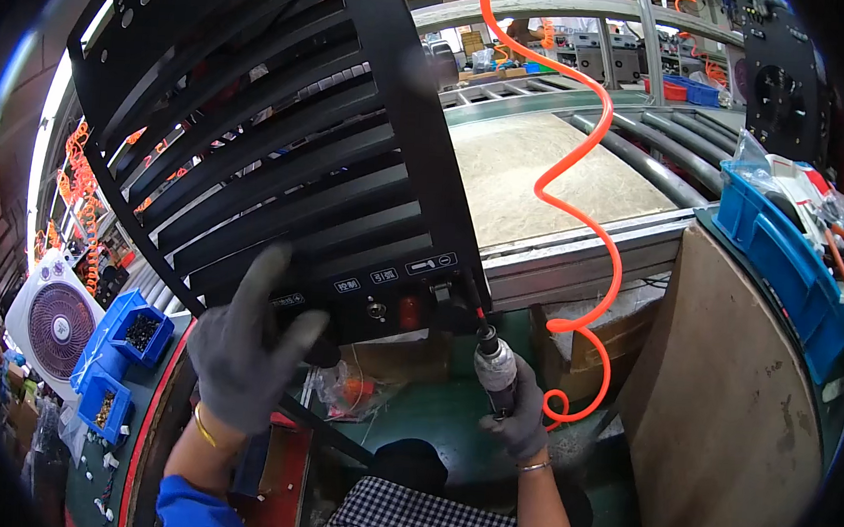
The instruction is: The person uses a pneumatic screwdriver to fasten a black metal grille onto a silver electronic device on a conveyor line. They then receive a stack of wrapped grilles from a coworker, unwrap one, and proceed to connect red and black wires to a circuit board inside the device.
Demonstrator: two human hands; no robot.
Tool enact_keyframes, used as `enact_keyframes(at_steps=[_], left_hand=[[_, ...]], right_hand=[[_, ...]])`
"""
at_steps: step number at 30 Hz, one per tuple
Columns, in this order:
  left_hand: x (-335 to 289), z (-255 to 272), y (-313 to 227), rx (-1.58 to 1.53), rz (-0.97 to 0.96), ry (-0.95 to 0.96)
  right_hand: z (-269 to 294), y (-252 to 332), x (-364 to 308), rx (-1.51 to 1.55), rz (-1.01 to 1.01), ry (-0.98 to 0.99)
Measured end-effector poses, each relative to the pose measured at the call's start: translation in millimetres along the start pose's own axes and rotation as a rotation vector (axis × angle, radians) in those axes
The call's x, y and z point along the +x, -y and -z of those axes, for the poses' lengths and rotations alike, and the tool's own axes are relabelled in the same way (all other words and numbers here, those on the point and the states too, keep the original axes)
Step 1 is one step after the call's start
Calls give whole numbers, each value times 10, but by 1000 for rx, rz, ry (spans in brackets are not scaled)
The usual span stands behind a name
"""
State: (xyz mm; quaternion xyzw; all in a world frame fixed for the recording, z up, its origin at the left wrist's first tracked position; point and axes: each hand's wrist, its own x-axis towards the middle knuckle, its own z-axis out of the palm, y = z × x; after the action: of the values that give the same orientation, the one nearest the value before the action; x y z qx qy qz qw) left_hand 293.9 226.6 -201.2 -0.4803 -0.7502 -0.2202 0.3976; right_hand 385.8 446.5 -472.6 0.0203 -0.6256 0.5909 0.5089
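A black slatted metal panel [295,203] stands tilted in front of me, with a toggle switch [377,310] and a red part [409,311] along its lower edge. My right hand [521,416], in a grey glove, is wrapped round an air screwdriver [496,367]. The driver points up, its bit at the panel's lower right corner; whether it sits on a screw is too small to tell. My left hand [248,349], gloved too, is at the panel's lower left with its fingers apart and nothing visible in it. Its fingertips overlap the lowest slats; contact cannot be made out.
An orange coiled air hose [582,167] hangs down beside the driver. Blue bins of small fasteners [143,333] and a white fan [55,314] stand left. A roller conveyor carries a board [543,179] behind. A blue crate [780,256] sits right, above a brown board [725,369].
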Motion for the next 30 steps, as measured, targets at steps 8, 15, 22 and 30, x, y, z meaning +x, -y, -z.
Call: enact_keyframes(at_steps=[8, 15, 22, 30], left_hand=[[198, -79, 59, 253, -252, 19], [153, -69, 112, 240, -289, -51], [-190, -13, -75, -565, 208, 280], [-1091, -112, 262, -1450, 1087, 675]], right_hand=[[-103, -121, 61, 59, 32, 41], [-177, -56, 81, 138, 35, 49], [-44, -144, 78, -55, 91, -22], [-106, 5, -238, 189, -66, 198]])
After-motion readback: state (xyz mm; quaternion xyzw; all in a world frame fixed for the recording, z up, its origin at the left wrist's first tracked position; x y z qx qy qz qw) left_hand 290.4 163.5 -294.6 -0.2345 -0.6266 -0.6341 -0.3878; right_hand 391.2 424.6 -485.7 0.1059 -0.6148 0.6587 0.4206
